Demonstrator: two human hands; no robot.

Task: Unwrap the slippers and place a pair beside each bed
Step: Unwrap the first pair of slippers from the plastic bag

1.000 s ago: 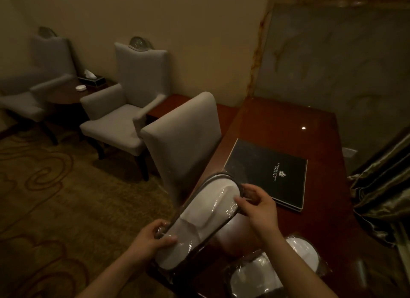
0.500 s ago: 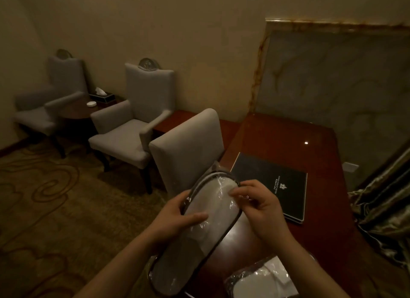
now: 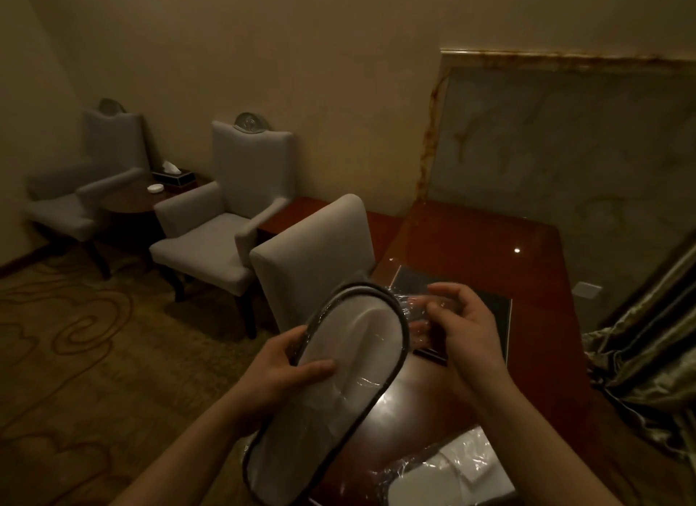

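Observation:
A white slipper pack (image 3: 339,377) with a dark rim is held above the near edge of the wooden desk (image 3: 470,249), still inside clear plastic. My left hand (image 3: 286,370) grips its left side, thumb across the white sole. My right hand (image 3: 463,324) pinches the clear plastic wrap (image 3: 418,309) and holds it stretched away from the pack's top end. A second wrapped slipper pack (image 3: 448,471) lies on the desk at the bottom right, partly cut off by the frame. No bed is in view.
A dark folder (image 3: 489,306) lies on the desk behind my right hand. A grey chair (image 3: 316,257) stands against the desk's left side. Two grey armchairs (image 3: 222,219) flank a round side table (image 3: 132,200) holding a tissue box. Curtains (image 3: 647,347) hang at the right.
The pack has been raised and turned more upright. My right hand has pulled the plastic wrap out to the right, away from the pack's top end. The view has tilted upward.

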